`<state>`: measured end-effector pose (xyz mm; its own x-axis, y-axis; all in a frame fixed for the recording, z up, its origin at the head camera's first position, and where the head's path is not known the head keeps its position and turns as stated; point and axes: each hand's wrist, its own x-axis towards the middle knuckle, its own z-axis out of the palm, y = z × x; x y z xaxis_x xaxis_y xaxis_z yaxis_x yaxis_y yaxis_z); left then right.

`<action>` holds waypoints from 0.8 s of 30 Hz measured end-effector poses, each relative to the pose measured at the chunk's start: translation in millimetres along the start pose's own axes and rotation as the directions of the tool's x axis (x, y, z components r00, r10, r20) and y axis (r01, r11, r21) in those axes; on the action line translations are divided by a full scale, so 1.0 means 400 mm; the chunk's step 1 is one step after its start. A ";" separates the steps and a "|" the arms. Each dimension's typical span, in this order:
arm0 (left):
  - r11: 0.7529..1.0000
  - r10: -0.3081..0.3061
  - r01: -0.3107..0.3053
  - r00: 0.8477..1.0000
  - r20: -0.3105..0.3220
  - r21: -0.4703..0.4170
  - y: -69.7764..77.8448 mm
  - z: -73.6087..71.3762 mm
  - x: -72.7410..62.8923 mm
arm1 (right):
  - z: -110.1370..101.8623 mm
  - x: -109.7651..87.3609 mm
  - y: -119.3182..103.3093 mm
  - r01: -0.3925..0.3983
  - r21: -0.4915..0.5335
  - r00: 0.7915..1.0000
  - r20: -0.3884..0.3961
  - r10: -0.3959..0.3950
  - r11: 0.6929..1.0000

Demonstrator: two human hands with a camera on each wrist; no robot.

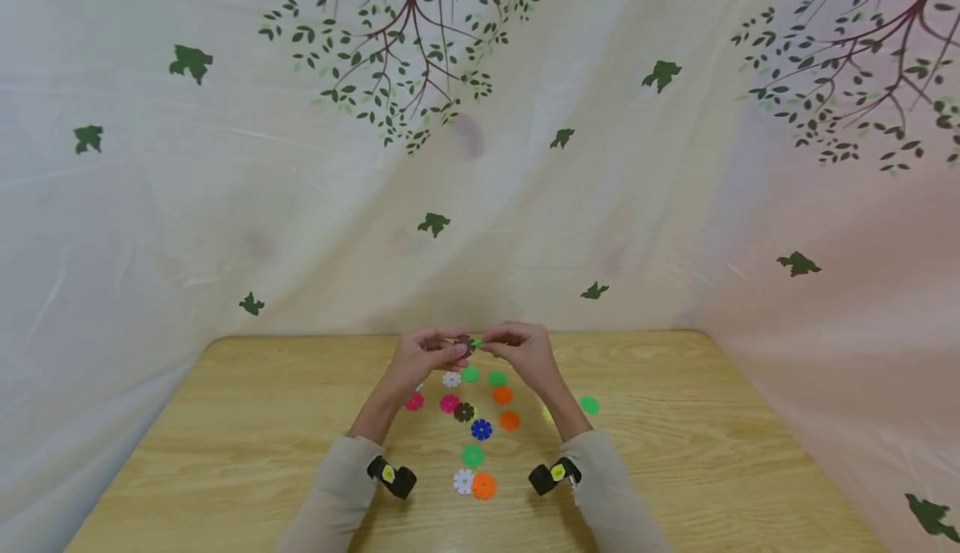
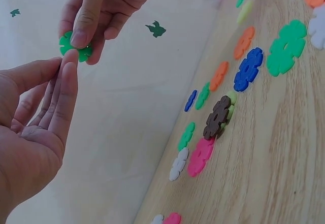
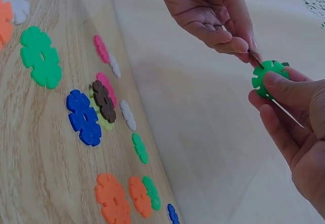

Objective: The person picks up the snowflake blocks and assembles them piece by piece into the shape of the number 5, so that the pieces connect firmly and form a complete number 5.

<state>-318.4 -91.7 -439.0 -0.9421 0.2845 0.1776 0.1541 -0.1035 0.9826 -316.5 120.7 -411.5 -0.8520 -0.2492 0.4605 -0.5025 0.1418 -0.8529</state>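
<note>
Both hands are raised above the table's far side, fingertips close together. My left hand (image 1: 422,361) pinches a brown notched plastic disc (image 1: 463,341) between thumb and fingers; the right wrist view catches it nearly edge-on. Between thumb and fingers, my right hand (image 1: 522,348) holds a green notched disc (image 3: 261,77). The two discs meet at their edges, at an angle to each other. Whether their slots are locked together cannot be told. In the left wrist view the left fingers hide the brown disc, while the green disc (image 2: 68,43) shows beneath the right thumb.
Several loose notched discs lie on the wooden table (image 1: 285,436) below the hands, among them a blue disc (image 1: 482,429), an orange disc (image 1: 483,486), a white disc (image 1: 462,481) and another brown disc (image 3: 104,102). A printed cloth (image 1: 337,228) hangs behind the table.
</note>
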 end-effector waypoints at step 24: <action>0.999 -0.012 0.009 0.999 0.052 0.048 0.013 -0.011 -0.001 | 0.009 0.013 0.070 -0.024 -0.034 0.998 0.060 0.026 0.999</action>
<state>-318.4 -96.5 -434.4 -0.9269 0.3353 0.1686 0.1594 -0.0552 0.9857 -334.7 120.0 -434.0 -0.8544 -0.3028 0.4223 -0.4865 0.1804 -0.8549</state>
